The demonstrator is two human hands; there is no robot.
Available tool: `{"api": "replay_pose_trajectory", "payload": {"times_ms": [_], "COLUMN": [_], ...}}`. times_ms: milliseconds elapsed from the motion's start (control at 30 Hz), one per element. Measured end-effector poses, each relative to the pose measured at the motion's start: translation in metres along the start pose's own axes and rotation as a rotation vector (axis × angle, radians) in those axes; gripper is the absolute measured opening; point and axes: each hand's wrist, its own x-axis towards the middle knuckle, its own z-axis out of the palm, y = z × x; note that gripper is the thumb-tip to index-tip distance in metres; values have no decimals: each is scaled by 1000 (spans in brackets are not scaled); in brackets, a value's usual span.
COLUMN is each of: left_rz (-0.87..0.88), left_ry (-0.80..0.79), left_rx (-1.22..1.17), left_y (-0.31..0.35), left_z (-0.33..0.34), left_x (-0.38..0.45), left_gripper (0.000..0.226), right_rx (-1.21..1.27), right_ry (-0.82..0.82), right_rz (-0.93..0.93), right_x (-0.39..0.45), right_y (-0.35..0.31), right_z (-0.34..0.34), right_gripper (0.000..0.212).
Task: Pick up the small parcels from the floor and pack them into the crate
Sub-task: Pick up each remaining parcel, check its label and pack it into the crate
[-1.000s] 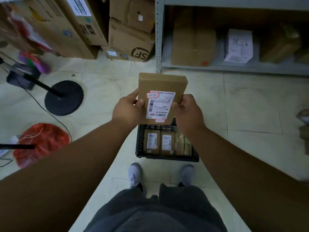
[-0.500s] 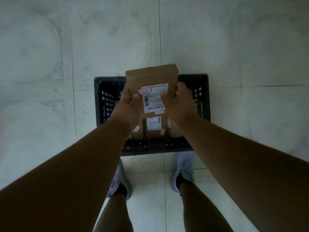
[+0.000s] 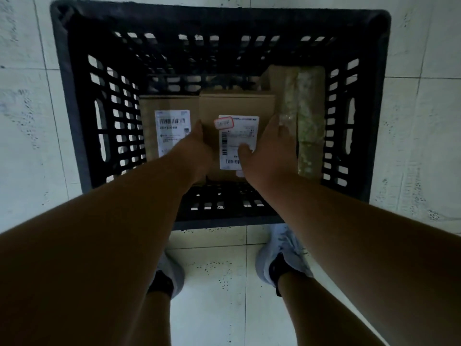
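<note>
A black slatted plastic crate (image 3: pixel 74 78) stands on the floor right below me. Inside it I hold a flat brown cardboard parcel (image 3: pixel 237 103) with a white shipping label and a red-edged sticker. My left hand (image 3: pixel 197 148) grips its left edge and my right hand (image 3: pixel 269 151) its right edge, thumb on the label. The parcel is down inside the crate, lying over other parcels. To its left lies another brown parcel (image 3: pixel 159 106) with a barcode label. Bubble-wrapped packages (image 3: pixel 309 116) stand against the crate's right wall.
Pale floor tiles (image 3: pixel 424 146) surround the crate on every side. My two feet in light shoes (image 3: pixel 284 248) stand just in front of the crate's near wall. The far half of the crate's floor holds nothing I can make out.
I have bent down over the crate, which now fills the view. Both hands have lowered the labelled parcel from above the rim down inside, onto the parcels there.
</note>
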Motion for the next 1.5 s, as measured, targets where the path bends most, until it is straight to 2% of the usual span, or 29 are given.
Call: {"api": "replay_pose_trajectory", "payload": {"times_ms": [67, 167, 233, 300, 400, 533, 600, 667, 767, 900, 1033, 1167, 1333, 1500], "left_rz": [-16, -2, 76, 160, 190, 162, 185, 255, 401, 562, 728, 839, 987, 1196], "left_ry": [-8, 12, 36, 40, -8, -19, 42, 188, 388, 523, 645, 612, 524, 450], "left_rx": [51, 330, 491, 541, 528, 484, 393, 296, 235, 198, 137, 50, 42, 116], "left_y": [0, 6, 13, 19, 20, 16, 19, 32, 56, 97, 151, 204, 236, 256], "left_z": [3, 3, 4, 6, 9, 15, 15, 10, -2, -28, -43, -44, -58, -80], "left_x": [2, -3, -7, -8, -3, -5, -18, -44, -93, -172, -270, -365, -481, -600], "left_gripper": [54, 59, 55, 45, 35, 54, 53, 48, 47, 46, 38, 39, 55, 43], "right_rx": [-200, -434, -550, -654, -673, -629, -545, -394, -135, 112, 333, 420, 455, 494], "right_ry": [-13, -93, -183, -283, -367, -353, -295, -185, 18, 282, 444, 534, 665, 828], "right_rz": [-56, -163, -235, -297, -319, -357, -381, -407, -430, -441, -448, -490, -487, -410], "right_x": [0, 1, 5, 13, 23, 27, 24, 15, -6, -48, -111, -181, -282, -396], "right_y": [-7, -12, -9, -6, -4, -7, -12, -22, -45, -72, -90, -106, -129, -136], "right_z": [0, 5, 6, 7, 5, 3, -4, -18, -53, -131, -231, -321, -418, -504], "right_gripper": [66, 53, 49, 51, 51, 45, 51, 58, 45, 37, 37, 41, 43, 48]}}
